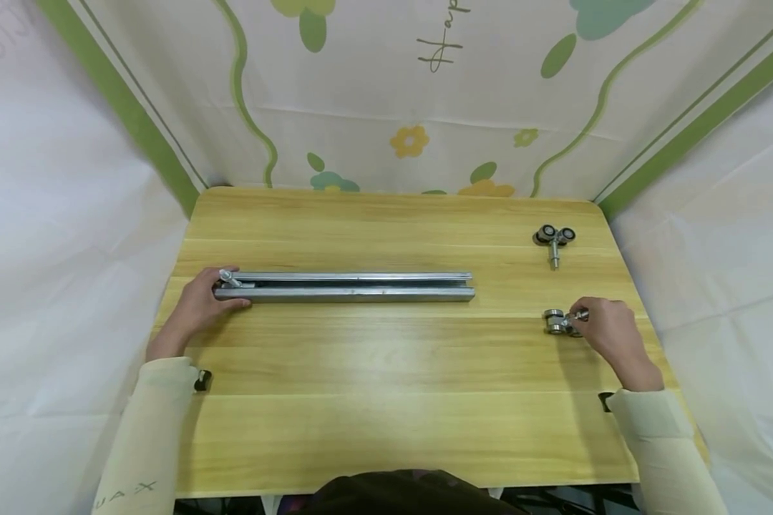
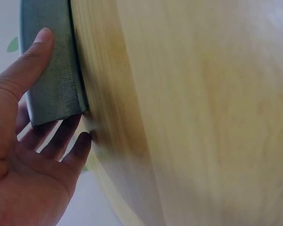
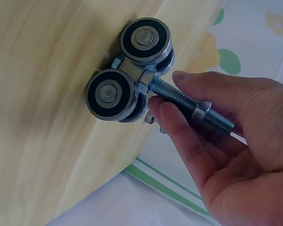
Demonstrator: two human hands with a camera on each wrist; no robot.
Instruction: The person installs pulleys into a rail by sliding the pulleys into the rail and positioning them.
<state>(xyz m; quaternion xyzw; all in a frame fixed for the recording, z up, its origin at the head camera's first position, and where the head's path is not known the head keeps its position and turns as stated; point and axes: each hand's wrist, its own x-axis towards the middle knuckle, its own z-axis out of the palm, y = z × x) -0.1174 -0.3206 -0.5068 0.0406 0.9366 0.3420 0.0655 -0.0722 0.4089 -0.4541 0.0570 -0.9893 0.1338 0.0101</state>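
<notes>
Left hand (image 1: 200, 304) grips the left end of the slotted metal rail (image 1: 361, 294); the rail lies on the surface (image 1: 373, 429), with a bolt (image 1: 227, 277) projecting from the slot (image 1: 361, 283) at that end; right hand (image 1: 612, 333) pinches the threaded stem (image 3: 177, 97) of the near roller carriage (image 1: 556, 323), right of the rail; the far roller carriage (image 1: 555, 252) lies behind it.

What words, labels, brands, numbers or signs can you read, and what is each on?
"Hap": sideways on the back curtain, cut off by the picture's top edge.
"UAX": on the left sleeve, possibly incomplete.
Too faint to read: lettering high on the left curtain.
No legible text: metal rail, held roller trolley; second trolley too small to tell.
</notes>
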